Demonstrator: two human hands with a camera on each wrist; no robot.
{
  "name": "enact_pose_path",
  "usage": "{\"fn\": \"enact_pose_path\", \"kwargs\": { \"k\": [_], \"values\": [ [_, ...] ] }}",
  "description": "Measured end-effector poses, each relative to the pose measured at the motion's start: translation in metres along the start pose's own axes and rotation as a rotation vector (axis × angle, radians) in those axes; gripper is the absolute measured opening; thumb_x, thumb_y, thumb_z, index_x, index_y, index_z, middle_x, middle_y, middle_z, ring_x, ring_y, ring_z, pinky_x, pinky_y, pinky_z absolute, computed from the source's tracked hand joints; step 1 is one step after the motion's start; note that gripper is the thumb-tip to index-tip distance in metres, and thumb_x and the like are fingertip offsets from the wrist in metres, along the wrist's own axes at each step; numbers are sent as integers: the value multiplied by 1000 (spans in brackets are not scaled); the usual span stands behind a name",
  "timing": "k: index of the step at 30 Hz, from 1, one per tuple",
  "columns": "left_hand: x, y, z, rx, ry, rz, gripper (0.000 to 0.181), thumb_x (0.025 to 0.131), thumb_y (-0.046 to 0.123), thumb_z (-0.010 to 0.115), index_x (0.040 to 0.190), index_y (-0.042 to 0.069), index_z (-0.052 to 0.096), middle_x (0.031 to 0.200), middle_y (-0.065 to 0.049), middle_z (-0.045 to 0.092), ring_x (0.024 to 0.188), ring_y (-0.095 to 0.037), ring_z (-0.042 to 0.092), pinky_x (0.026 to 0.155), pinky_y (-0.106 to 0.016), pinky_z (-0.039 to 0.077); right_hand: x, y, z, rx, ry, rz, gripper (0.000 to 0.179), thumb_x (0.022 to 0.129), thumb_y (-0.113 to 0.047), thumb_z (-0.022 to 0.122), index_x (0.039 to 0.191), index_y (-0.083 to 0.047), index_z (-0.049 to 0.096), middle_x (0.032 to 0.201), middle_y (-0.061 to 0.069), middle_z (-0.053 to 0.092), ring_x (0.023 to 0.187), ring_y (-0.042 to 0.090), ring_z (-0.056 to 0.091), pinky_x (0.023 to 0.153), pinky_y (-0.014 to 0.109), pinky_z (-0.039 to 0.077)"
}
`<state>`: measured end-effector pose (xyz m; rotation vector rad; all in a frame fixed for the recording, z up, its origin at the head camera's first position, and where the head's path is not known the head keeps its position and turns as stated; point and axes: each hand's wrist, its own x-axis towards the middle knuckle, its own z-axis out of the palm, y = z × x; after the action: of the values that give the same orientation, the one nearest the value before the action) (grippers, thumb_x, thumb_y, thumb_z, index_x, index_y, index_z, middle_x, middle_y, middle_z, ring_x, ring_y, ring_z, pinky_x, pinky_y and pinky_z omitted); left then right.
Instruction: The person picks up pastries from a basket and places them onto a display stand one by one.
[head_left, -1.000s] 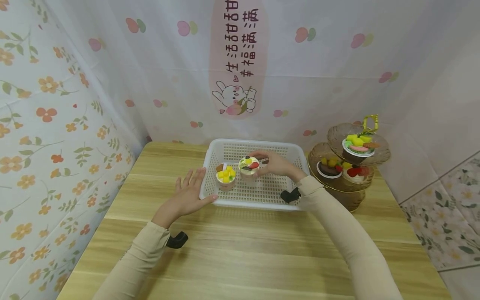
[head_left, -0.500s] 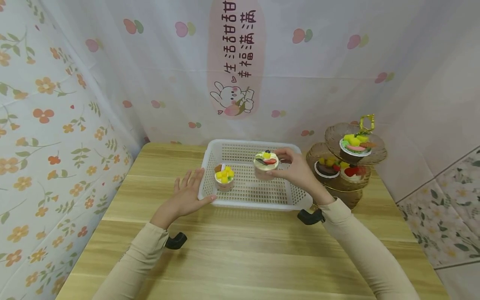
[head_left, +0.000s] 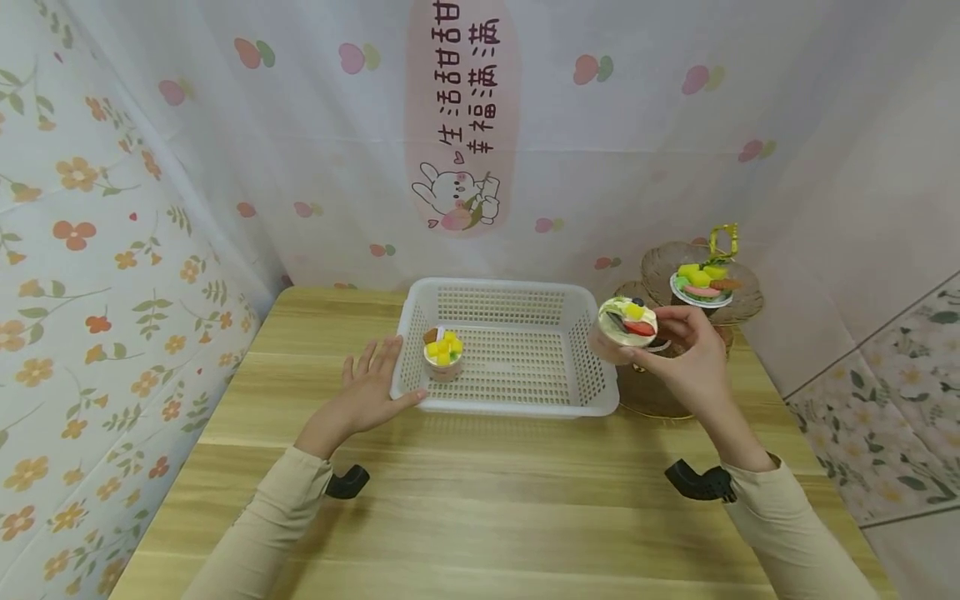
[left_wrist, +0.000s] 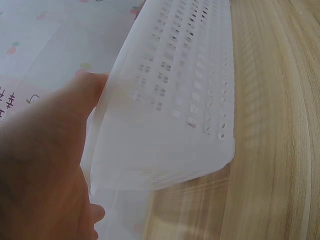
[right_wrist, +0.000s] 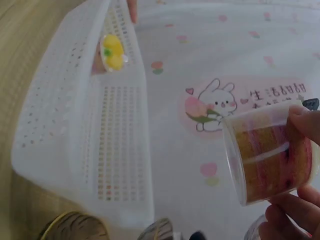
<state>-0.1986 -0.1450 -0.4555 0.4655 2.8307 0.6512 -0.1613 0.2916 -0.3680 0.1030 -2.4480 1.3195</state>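
My right hand (head_left: 693,358) grips a clear dessert cup (head_left: 628,323) topped with cream, a strawberry slice and a yellow cube. In the head view the cup is past the basket's right end, in front of the tiered stand (head_left: 660,387). Pink and brown layers show through the wall of the dessert cup (right_wrist: 272,155) in the right wrist view. My left hand (head_left: 366,387) rests on the left rim of the white basket (head_left: 517,410), fingers spread and thumb on the front edge. A second dessert cup (head_left: 443,354) with yellow cubes stands inside, at the basket's left.
On the stand's upper tier sits a cupcake (head_left: 703,286) with yellow cubes; its lower tiers are largely hidden behind the right hand and cup. The wooden table (head_left: 480,500) extends in front of the basket. A printed curtain (head_left: 337,167) hangs behind.
The right hand has lifted the strawberry-topped dessert cup out of the basket and carried it right, towards the stand. The left hand has stayed on the basket rim.
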Motion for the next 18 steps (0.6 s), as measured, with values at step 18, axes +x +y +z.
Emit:
{"fn": "enact_pose_path", "kwargs": {
  "k": [18],
  "values": [
    [-1,1,0,-14,-6,-2,104,92,67,49,160,9,-4,168,-16,-2,154,-44,-7,115,-72,-9,-86,60,-7,9,238,319,60,71,-5,87,121,-11,55,96,-33,61,96,-8,57,85,10,38]
  ]
}}
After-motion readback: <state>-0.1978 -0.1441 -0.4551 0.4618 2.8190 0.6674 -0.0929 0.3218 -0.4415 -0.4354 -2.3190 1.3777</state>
